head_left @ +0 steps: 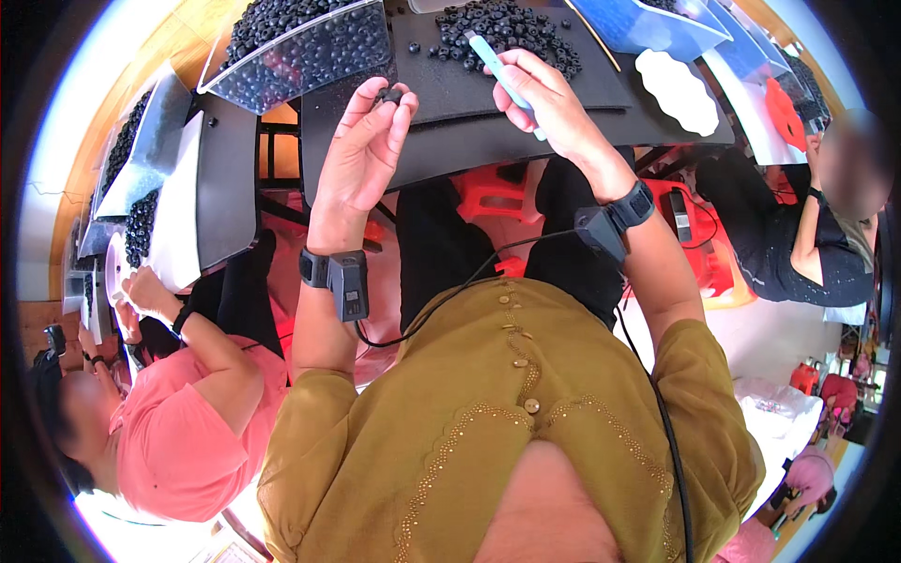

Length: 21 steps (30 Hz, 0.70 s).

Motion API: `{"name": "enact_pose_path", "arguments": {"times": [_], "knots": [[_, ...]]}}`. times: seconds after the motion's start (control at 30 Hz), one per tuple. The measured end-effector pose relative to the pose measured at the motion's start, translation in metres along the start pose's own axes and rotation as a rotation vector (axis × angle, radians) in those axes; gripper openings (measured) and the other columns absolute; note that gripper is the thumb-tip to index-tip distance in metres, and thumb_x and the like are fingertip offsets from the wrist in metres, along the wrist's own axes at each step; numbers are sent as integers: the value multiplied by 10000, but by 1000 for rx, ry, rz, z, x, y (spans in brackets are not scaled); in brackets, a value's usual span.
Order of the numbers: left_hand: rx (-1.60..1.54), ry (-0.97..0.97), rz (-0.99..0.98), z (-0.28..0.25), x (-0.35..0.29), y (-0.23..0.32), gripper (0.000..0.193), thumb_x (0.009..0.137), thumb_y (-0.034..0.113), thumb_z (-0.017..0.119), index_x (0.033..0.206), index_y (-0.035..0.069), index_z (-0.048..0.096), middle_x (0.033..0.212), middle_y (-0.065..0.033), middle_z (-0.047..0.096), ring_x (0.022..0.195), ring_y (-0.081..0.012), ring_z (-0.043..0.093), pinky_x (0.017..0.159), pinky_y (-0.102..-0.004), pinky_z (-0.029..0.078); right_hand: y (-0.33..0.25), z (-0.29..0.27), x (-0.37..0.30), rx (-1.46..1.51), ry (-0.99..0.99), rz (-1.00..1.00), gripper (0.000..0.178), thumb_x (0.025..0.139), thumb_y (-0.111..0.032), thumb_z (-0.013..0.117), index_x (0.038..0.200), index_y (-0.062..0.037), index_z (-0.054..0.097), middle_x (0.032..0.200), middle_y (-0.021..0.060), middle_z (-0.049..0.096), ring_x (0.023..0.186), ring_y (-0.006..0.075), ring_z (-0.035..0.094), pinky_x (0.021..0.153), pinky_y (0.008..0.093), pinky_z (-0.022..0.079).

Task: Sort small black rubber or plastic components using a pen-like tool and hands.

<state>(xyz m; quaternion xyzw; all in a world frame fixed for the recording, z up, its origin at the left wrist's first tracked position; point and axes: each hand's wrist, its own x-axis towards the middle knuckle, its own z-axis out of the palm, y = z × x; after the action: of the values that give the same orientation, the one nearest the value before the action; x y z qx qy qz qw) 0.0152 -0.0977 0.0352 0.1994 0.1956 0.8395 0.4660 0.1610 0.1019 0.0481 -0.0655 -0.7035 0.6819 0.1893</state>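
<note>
The left hand (366,145) pinches what looks like a black bead (390,96) over the bench (441,158), near-left of the pile (526,33); the right hand (556,105), apart, grips a blue cutter (495,67). A loose pinch could drop the bead.

Bright overall. White wavy-edged piece (676,92) on black tabletop (450,155) burnt out flat. Fisheye bows straight edges; rim falls to black, bluish fringing.

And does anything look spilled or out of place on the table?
Only slightly: one small black piece sits on the dark mat, left of and apart from the loose pile it resembles. No obvious damage shows.
</note>
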Motion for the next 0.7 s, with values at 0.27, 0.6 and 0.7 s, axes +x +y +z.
{"name": "enact_pose_path", "arguments": {"times": [0.27, 0.6, 0.7], "knots": [[73, -40, 3, -10, -3, -1, 271, 880, -36, 581, 1139, 32, 542, 1127, -127, 548, 1022, -218, 569, 837, -234, 537, -22, 4, -24, 20, -74, 12, 321, 1001, -305, 432, 1123, -51, 586, 747, -11, 533, 549, 29, 430, 468, 170, 325], [321, -93, -33, 6, 10, -15, 189, 894, 14, 593, 1072, 70, 561, 1058, -82, 590, 902, -156, 582, 754, -226, 504, -19, -1, -27, -45, -39, -51, 304, 999, -280, 443, 1130, -46, 587, 747, -10, 537, 559, 28, 449, 475, 168, 349], [437, -63, -45, 13, 19, -20, 180, 898, 27, 596, 1067, 79, 563, 1036, -67, 601, 855, -131, 585, 744, -222, 493, -16, -7, -20, -123, 7, -61, 290, 993, -272, 462, 1080, -36, 606, 710, -18, 528, 540, 30, 444, 466, 174, 347]]}}
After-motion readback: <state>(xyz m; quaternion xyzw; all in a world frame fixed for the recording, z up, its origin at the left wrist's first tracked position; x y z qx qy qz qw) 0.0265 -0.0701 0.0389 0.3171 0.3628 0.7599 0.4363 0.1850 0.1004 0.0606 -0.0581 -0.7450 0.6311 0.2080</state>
